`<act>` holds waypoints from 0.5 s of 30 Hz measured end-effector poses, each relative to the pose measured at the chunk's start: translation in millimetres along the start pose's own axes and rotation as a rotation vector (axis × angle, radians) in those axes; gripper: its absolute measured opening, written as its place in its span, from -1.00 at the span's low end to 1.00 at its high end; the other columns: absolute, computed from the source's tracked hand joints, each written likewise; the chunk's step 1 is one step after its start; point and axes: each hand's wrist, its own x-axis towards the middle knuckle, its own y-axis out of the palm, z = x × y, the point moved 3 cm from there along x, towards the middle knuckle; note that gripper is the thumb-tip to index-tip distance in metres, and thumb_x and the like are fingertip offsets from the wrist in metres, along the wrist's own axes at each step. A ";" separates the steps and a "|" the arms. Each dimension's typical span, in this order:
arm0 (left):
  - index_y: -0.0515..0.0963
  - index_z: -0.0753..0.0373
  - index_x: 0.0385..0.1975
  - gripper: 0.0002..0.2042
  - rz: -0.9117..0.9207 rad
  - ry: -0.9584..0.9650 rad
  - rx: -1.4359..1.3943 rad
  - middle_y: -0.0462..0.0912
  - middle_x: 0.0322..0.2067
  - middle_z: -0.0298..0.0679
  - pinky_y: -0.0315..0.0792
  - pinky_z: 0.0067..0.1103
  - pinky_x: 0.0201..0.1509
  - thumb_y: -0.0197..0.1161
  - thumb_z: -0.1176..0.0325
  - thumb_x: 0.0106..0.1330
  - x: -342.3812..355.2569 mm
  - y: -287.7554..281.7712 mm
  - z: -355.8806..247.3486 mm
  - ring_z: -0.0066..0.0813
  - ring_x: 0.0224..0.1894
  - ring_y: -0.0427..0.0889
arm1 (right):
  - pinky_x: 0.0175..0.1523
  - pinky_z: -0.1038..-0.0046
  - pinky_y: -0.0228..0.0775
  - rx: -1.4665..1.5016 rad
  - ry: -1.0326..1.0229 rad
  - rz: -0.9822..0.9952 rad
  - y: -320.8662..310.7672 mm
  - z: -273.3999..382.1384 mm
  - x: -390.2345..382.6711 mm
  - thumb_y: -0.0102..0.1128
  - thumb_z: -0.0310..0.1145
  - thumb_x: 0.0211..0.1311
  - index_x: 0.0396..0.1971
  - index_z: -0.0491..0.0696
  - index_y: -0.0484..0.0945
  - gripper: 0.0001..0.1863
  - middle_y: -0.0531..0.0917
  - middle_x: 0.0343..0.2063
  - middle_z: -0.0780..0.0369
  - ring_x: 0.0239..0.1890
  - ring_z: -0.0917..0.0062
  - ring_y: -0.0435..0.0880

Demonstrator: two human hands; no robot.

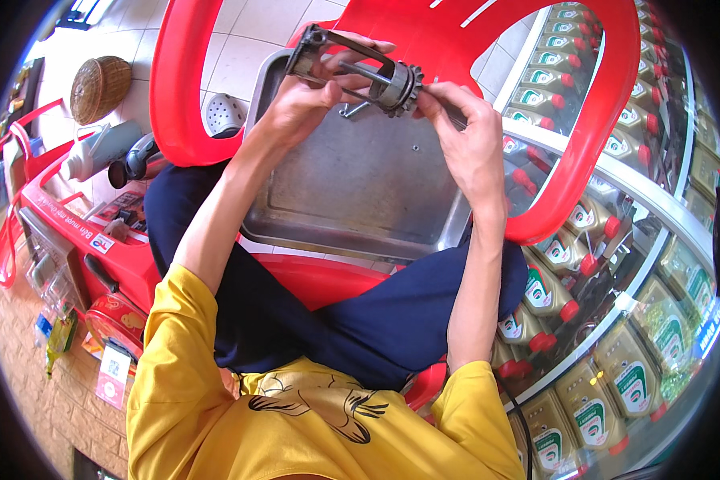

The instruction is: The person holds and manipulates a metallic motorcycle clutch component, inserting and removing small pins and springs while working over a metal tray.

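Note:
Above a worn metal tray (336,188) I hold up a dark, greasy metal machine part (360,70), an open frame of bars with a toothed gear at its right end. My left hand (308,96) grips the frame end, its fingers wrapped round the bars. At the gear end, my right hand (466,132) pinches close against the teeth with thumb and fingers; whether a small piece is between them is hidden. A short metal bolt (354,110) lies in the tray below the part. Further right in the tray sits a tiny nut (415,147).
The tray rests on a red plastic chair (186,104) facing me. At right, a glass cabinet (656,192) holds rows of gold bottles (548,292) with red caps. To the left stand a red plastic table (128,260), a grey bottle (104,150) and a wicker basket (101,88).

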 end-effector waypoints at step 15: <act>0.24 0.20 0.36 -0.03 -0.016 0.012 -0.023 0.30 0.36 0.07 0.55 -0.30 0.18 0.55 -0.16 0.00 -1.3 -3.0 -2.2 -0.06 0.16 0.61 | -0.05 0.42 0.53 -0.003 -0.061 0.000 -6.0 6.6 1.2 0.32 -0.38 0.27 -0.14 -0.18 0.71 -0.77 0.77 -0.32 0.15 -0.27 0.42 0.76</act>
